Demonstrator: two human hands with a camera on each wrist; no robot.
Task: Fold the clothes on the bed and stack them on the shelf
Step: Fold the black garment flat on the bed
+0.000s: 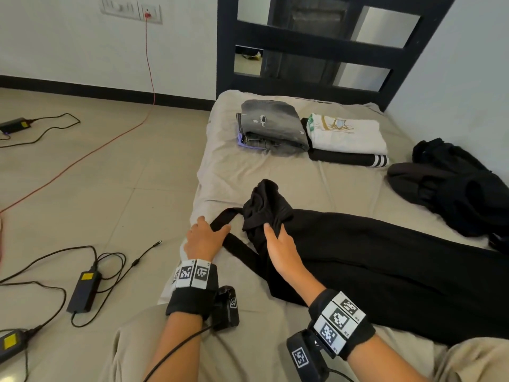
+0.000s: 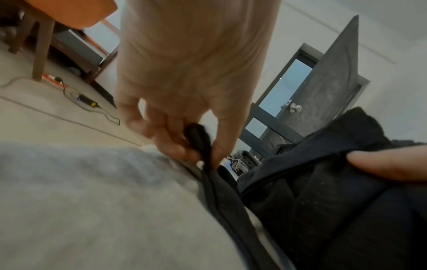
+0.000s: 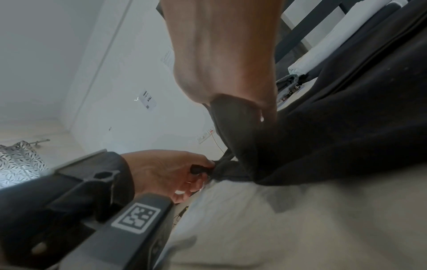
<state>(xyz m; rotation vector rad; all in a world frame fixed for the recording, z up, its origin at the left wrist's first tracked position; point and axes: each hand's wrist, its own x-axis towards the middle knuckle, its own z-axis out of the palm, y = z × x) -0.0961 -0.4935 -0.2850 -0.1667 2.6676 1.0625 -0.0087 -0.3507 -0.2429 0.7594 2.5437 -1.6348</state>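
The head view is evenly lit by soft daylight, with pale glare on the glass panels of the black frame (image 1: 385, 28) and faint shadows under the folded clothes. Straight lines bow toward its edges. Both wrist views are dimmer and bluish. In the left wrist view the bedsheet (image 2: 80, 201) close to the lens is blurred, as is the left hand (image 2: 184, 76). In the right wrist view the right hand (image 3: 226, 54) is soft, and the black garment (image 3: 335, 127) shows almost no detail.

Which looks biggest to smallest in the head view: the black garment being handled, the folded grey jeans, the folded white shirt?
1. black garment, clearly largest.
2. and 3. grey jeans and white shirt: alike, no ranking.
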